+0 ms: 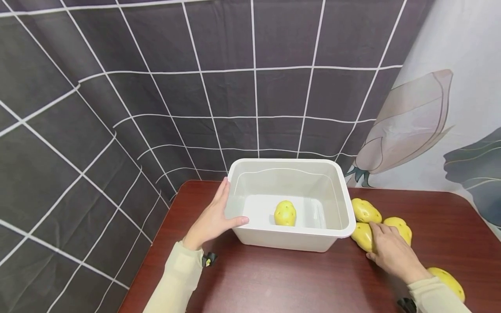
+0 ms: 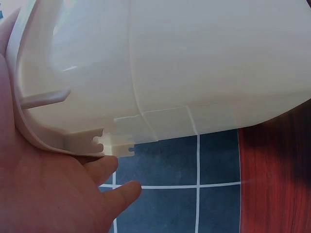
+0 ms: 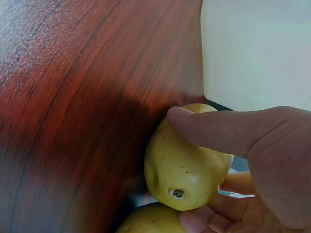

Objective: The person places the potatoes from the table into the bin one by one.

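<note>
Right hand [image 1: 392, 255] grasping a potato [image 1: 362, 237] just outside the tub [image 1: 287, 239].
Head view: a second potato [image 1: 366, 211] and a third [image 1: 398, 229] crowd the grasped one; a fourth [image 1: 447, 282] lies partly behind the right sleeve [image 1: 436, 298], and a fifth [image 1: 285, 213] inside the tub. The left hand [image 1: 212, 221] rests at the tub's left end, fingers straight. The table [image 1: 266, 282] is reddish wood; grey gridded cloth [image 1: 227, 41] hangs behind and left, pale printed cloth [image 1: 462, 39] right. Left wrist view: fingers extend beneath the rim [image 2: 36, 138]. Right wrist view: thumb and fingers grip the potato, another close against it, tub beyond.
</note>
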{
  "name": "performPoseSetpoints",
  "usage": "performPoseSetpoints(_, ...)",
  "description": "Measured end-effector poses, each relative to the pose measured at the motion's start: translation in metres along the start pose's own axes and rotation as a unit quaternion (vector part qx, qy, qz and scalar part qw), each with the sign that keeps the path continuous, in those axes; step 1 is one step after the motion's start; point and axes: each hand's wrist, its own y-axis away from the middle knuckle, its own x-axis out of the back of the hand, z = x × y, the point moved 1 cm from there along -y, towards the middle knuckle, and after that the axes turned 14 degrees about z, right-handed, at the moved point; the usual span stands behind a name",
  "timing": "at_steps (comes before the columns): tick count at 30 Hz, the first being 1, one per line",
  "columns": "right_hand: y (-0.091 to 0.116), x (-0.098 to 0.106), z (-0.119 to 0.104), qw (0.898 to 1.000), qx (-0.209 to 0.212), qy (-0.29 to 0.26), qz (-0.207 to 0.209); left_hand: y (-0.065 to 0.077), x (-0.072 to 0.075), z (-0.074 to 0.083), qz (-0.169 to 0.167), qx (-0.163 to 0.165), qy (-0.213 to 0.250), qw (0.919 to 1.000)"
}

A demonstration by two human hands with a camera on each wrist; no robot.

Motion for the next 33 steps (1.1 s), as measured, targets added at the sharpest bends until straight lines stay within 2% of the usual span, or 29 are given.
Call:
performPoseSetpoints(14,0.0055,0.0005,-0.0011,0.999,0.021,-0.012,0.045,0.001,0.0,0.0,-0.001,0.0,-0.005,1.0)
performPoseSetpoints(33,0.0093,-0.0013,-0.0038,0.994,-0.007,-0.031,0.101,0.0004,0.0005,0.0011,0.002,-0.006,-0.004,1.0)
